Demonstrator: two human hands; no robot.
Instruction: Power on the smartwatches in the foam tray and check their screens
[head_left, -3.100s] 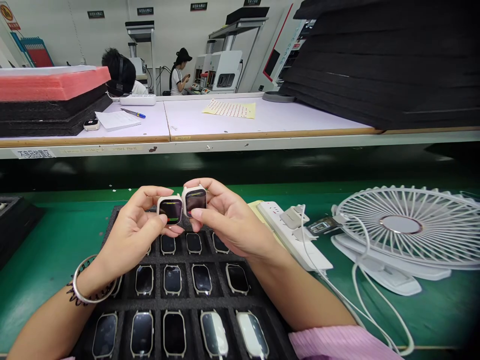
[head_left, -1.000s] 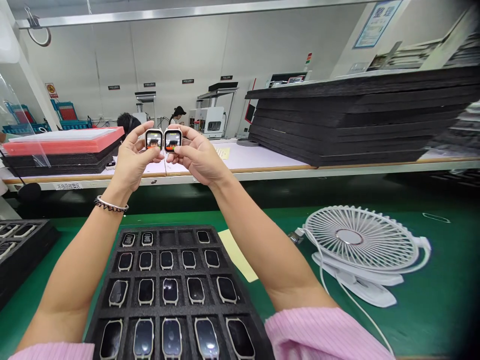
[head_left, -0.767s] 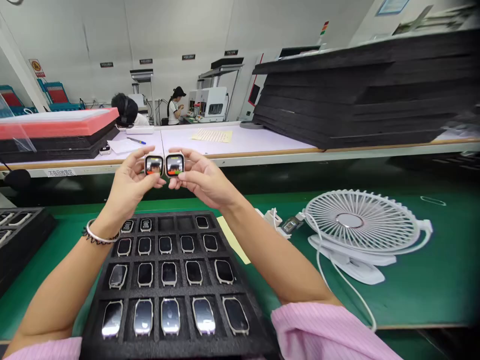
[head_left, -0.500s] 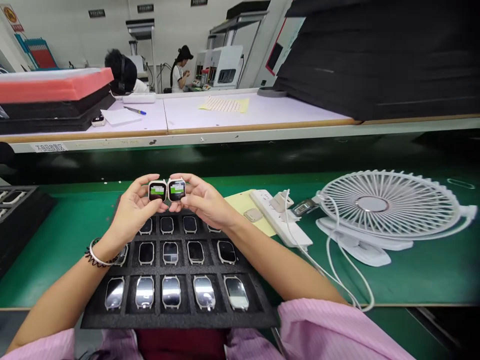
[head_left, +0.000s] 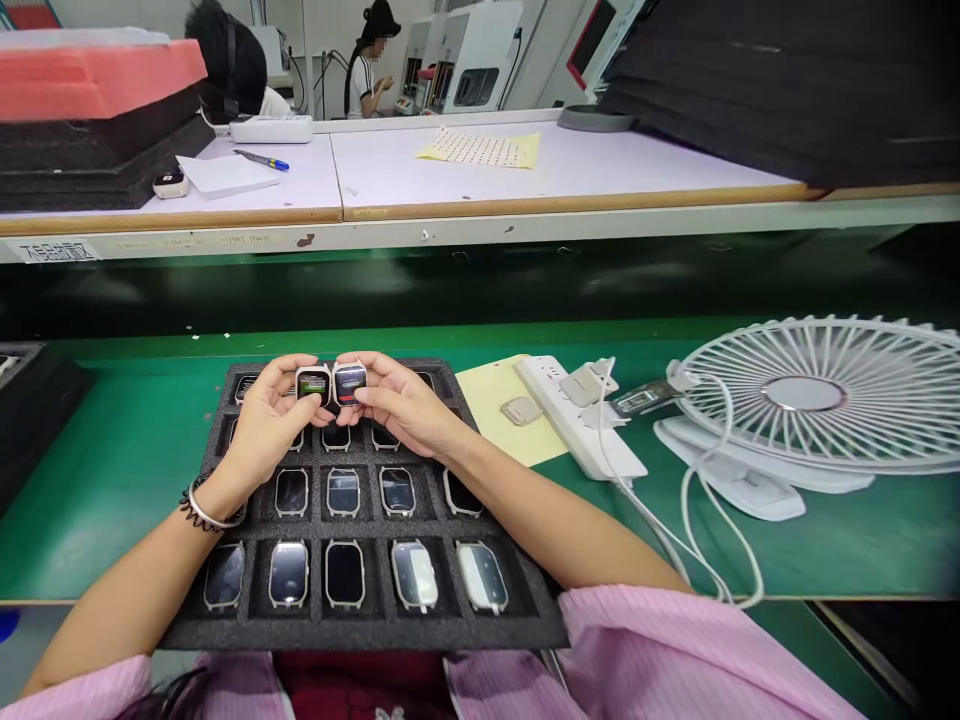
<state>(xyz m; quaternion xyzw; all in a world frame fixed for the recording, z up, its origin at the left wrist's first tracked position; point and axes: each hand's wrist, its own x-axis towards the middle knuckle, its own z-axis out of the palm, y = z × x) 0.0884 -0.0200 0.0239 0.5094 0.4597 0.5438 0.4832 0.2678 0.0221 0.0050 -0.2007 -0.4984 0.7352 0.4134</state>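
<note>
Side by side above a black foam tray (head_left: 360, 632), two lit smartwatches are held up, nearly touching. My left hand (head_left: 266, 415) is closed around the left smartwatch (head_left: 313, 383), its thumb at the lower screen edge; that screen shows a green band. Closed on the right smartwatch (head_left: 349, 380) is my right hand (head_left: 409, 405), with the thumb over the lower right of its screen. Below them, the tray's compartments hold several strapless watches, such as a dark-screened watch (head_left: 345, 573) in the front row. My hands and forearms hide part of the tray.
Right of the tray lie a yellow sheet (head_left: 480, 385) with a pale watch-shaped piece (head_left: 521, 410), a white power strip (head_left: 581, 430) with cables, and a white fan (head_left: 806, 393). A shelf (head_left: 600, 200) runs across behind. Another foam tray (head_left: 45, 420) stands at left. Two people work beyond.
The right watch's screen has gone from a green display to a darker one with red at the bottom. The view has tilted down; both hands still hold their watches.
</note>
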